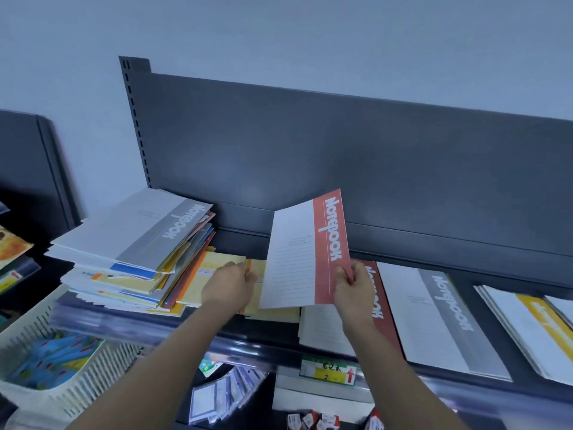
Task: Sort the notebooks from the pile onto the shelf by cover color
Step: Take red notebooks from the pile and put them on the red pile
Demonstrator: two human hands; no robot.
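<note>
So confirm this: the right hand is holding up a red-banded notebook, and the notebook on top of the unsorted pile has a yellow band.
Not quite. The head view shows the right hand holding up the red-banded notebook, but the pile's top notebook has a grey band, not yellow.

"NOTEBOOK" is printed in white on the red band of the lifted notebook, on the grey-banded notebook to its right and atop the pile to its left, while "2" is read on the price tag below it.
</note>
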